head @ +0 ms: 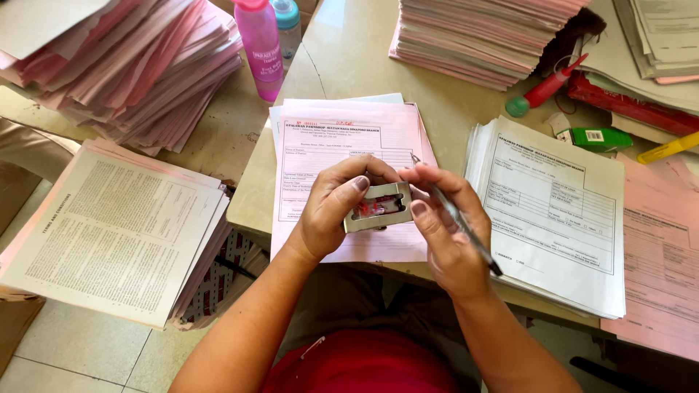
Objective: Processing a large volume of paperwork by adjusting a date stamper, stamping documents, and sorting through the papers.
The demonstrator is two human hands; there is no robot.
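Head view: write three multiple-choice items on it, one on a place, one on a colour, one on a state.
1. Where does the pink bottle stand?
A. at the table's far edge, beside a teal-capped bottle
B. on the floor
C. on the white form stack

2. What colour is the form lying under the hands?
A. green
B. pink
C. blue

3. How is the small metal stamp-like block held?
A. lying free on the table
C. under the right hand alone
B. gripped between the left hand and the right hand, which also holds a pen

Answers: 1 A, it stands by the teal cap past the forms. 2 B, its sheet is pink. 3 B, fingers of both hands clasp it.
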